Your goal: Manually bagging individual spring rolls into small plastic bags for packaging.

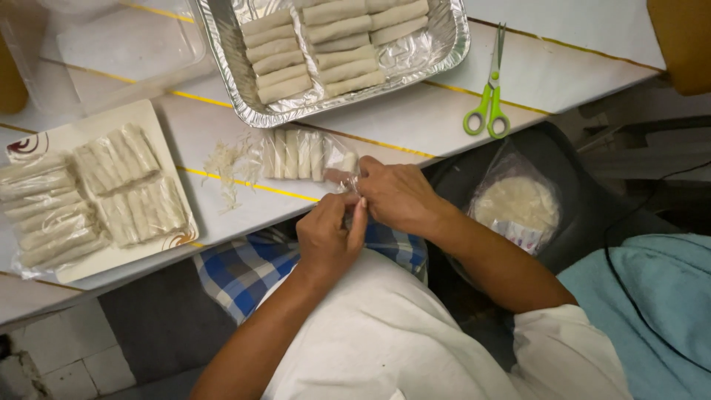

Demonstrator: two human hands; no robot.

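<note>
Clear plastic bag of pale spring rolls, lying flat on the white surface just past its near edge, open end pointing to 3 o'clock. Pinched at that mouth by both hands: left hand closed with thumb and fingertips on the loose film, right hand curled over the same end from 3 o'clock, fingers shut on the plastic. Likely light and soft, film thin and slippery, rolls inside easily crushed or bent; best gripped at the empty gathered neck, not across the rolls.

At 9 o'clock from the bag, thin pale shreds scattered on the surface. Further toward 9 o'clock, a cream tray carrying several more wrapped packs. At 12 o'clock, a foil tray lined with rows of unwrapped rolls. At 2 o'clock, green-handled scissors, well apart. At 4 o'clock, below the surface edge, a bag of round wrappers on a dark seat.
</note>
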